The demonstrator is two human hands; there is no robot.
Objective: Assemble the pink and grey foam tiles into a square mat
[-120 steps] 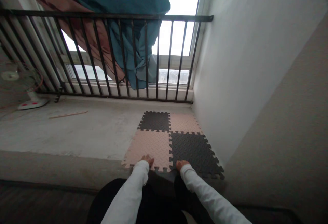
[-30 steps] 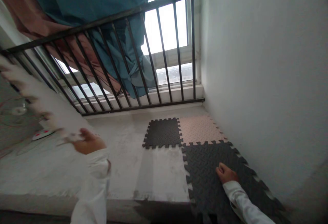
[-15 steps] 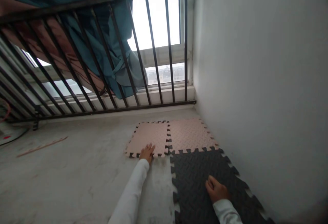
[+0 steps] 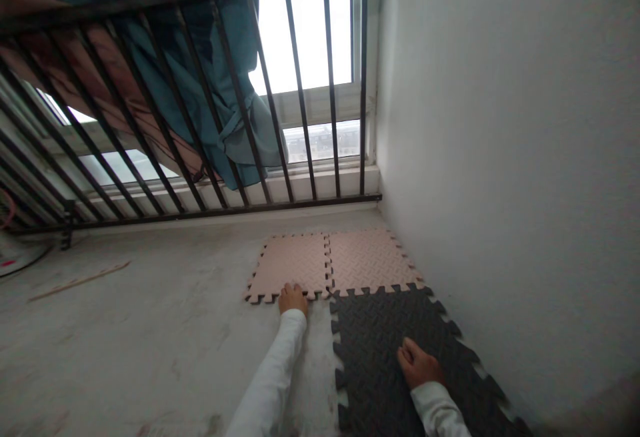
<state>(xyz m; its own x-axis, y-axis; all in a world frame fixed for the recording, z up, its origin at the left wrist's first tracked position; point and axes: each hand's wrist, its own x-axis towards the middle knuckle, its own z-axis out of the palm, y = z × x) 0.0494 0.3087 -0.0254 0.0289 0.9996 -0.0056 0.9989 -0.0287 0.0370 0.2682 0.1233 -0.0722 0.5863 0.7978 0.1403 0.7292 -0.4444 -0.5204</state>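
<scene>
My left hand [image 4: 293,300] is at the near edge of a pink foam mat tile [image 4: 290,260], its fingers bent and drawn together over that edge; the thumb is hidden. That tile lies flat on the floor, edge to edge with a second pink foam tile [image 4: 370,260] on its right. Nearer to me, a dark grey foam mat [image 4: 380,324] with toothed edges meets the second pink tile. My right hand [image 4: 421,364] is closed in a fist on the dark mat, with nothing visible in it.
A white wall [image 4: 500,157] rises along the right side. Beyond the pink tiles stands a black metal railing [image 4: 225,209], with blue and pink curtains [image 4: 200,90] behind it. A thin strip [image 4: 80,282] lies on the concrete floor [image 4: 165,337] at left.
My left hand has shifted slightly right, and its fingers have gone from spread flat on the pink tile to bent at its edge. My right fist stays almost in place.
</scene>
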